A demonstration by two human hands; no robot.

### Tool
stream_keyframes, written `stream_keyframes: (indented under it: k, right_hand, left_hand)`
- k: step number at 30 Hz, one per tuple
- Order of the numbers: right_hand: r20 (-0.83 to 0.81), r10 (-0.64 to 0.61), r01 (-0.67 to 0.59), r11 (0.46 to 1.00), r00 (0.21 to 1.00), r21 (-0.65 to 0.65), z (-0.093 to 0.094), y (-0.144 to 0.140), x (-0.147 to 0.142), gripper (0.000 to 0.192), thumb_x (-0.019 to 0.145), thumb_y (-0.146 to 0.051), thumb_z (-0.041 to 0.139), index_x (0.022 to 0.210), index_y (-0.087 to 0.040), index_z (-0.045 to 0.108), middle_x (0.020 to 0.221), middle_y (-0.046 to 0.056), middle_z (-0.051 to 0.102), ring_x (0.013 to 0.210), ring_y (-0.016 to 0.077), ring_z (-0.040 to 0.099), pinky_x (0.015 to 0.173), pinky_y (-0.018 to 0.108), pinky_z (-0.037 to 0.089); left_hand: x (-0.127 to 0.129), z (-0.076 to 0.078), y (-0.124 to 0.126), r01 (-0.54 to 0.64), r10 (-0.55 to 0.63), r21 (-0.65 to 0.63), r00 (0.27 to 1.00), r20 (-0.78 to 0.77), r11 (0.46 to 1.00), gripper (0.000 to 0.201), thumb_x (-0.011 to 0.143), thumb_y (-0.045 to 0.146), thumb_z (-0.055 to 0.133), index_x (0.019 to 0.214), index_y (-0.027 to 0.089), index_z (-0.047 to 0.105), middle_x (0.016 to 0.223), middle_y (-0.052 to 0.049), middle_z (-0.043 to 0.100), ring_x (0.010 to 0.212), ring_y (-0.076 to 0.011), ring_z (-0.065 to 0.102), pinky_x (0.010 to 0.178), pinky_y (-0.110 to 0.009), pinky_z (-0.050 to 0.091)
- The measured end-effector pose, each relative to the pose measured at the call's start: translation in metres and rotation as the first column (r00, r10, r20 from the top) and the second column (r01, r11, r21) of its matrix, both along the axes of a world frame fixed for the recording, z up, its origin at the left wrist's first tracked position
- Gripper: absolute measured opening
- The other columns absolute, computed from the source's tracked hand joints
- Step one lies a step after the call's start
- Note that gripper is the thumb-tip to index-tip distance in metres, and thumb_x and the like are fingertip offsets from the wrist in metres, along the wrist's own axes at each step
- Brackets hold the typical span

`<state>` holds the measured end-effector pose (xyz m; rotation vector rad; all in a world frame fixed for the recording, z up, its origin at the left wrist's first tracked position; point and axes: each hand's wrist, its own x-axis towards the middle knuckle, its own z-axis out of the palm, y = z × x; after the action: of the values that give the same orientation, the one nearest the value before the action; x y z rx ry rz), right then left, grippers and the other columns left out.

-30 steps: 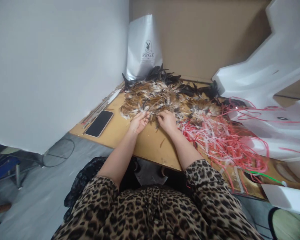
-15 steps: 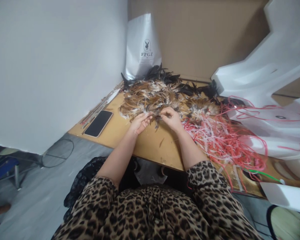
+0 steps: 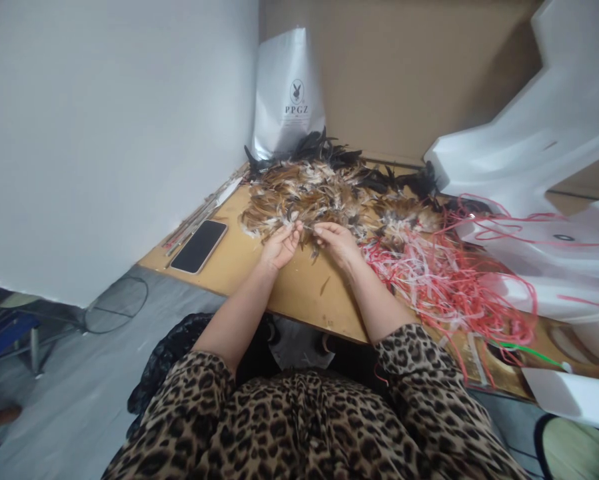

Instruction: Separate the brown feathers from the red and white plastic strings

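In front of a heap of brown, white and black feathers (image 3: 319, 190), both hands work close together over the table's near side. My left hand (image 3: 282, 245) is closed in a pinch, palm partly up, on what looks like a feather (image 3: 306, 230). Just right of it, my right hand (image 3: 340, 243) pinches with thumb and forefinger; what lies between these fingertips is too small to make out. Feather tips show in the narrow gap between the hands and below it.
Left of the heap lies a phone (image 3: 199, 246), with thin sticks (image 3: 199, 213) along the wall. A tangle of red and white ribbons (image 3: 444, 283) covers the table's right side, beside white foam pieces (image 3: 524, 287). Behind the feathers stands a white bag (image 3: 289, 87).
My right hand has moved slightly left, closer to my left hand, and its fingers have straightened. My left fingertips have drawn together into a tighter pinch.
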<state>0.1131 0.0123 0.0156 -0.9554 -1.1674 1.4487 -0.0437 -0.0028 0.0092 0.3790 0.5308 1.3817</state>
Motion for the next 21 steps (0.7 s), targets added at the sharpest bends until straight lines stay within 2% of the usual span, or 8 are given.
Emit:
stream_keyframes:
  k: [3, 7, 13, 17, 21]
  right_hand:
    - [-0.028, 0.019, -0.020, 0.999, 0.999, -0.028, -0.001, -0.005, -0.010, 0.033, 0.054, -0.039, 0.076, 0.076, -0.018, 0.066, 0.065, -0.002, 0.062, 0.050, 0.0057, 0.047, 0.048, 0.020, 0.037]
    - [-0.065, -0.031, 0.030, 0.999, 0.997, -0.015, -0.002, -0.008, -0.016, 0.029, 0.054, -0.039, 0.076, 0.068, -0.018, 0.062, 0.060, -0.003, 0.059, 0.048, 0.0051, 0.045, 0.045, 0.019, 0.035]
    - [-0.001, -0.087, 0.087, 0.995, 0.996, 0.051, 0.003, -0.007, -0.010, 0.027, 0.057, -0.039, 0.073, 0.065, -0.018, 0.058, 0.053, -0.005, 0.054, 0.045, 0.0060, 0.042, 0.046, 0.020, 0.033]
    - [0.057, -0.128, 0.122, 0.988, 0.990, 0.096, 0.008, -0.008, -0.007, 0.026, 0.059, -0.039, 0.071, 0.061, -0.017, 0.057, 0.048, -0.005, 0.051, 0.045, 0.0063, 0.040, 0.047, 0.021, 0.032]
    - [0.074, -0.138, 0.129, 0.984, 0.988, 0.120, 0.009, -0.007, -0.007, 0.024, 0.058, -0.037, 0.071, 0.061, -0.017, 0.058, 0.051, -0.004, 0.053, 0.048, 0.0067, 0.042, 0.051, 0.022, 0.034]
  left_hand:
    - [0.001, -0.001, -0.001, 0.040, -0.040, -0.015, 0.999, -0.013, 0.999, 0.021, 0.084, 0.005, 0.045, 0.081, 0.011, 0.065, 0.085, -0.004, 0.068, 0.079, -0.0057, 0.065, 0.075, -0.012, 0.049]
    - [0.004, -0.001, -0.003, 0.086, -0.088, -0.026, 0.994, -0.070, 0.996, 0.019, 0.083, 0.005, 0.047, 0.081, 0.011, 0.065, 0.087, -0.005, 0.068, 0.078, -0.0057, 0.064, 0.074, -0.012, 0.049]
    - [0.005, -0.003, -0.003, 0.109, -0.106, 0.008, 0.983, -0.148, 0.994, 0.012, 0.081, 0.007, 0.053, 0.083, 0.010, 0.064, 0.089, -0.006, 0.068, 0.075, -0.0061, 0.064, 0.066, -0.013, 0.049]
    - [0.007, -0.007, -0.002, 0.082, -0.075, 0.012, 0.957, -0.280, 0.997, 0.006, 0.077, 0.012, 0.060, 0.081, 0.009, 0.063, 0.086, -0.007, 0.069, 0.066, -0.0063, 0.064, 0.056, -0.013, 0.046]
    - [0.010, -0.008, -0.003, 0.126, -0.099, 0.040, 0.909, -0.405, 0.991, 0.014, 0.073, 0.020, 0.066, 0.081, 0.009, 0.063, 0.082, -0.009, 0.070, 0.060, -0.0071, 0.063, 0.050, -0.014, 0.043]
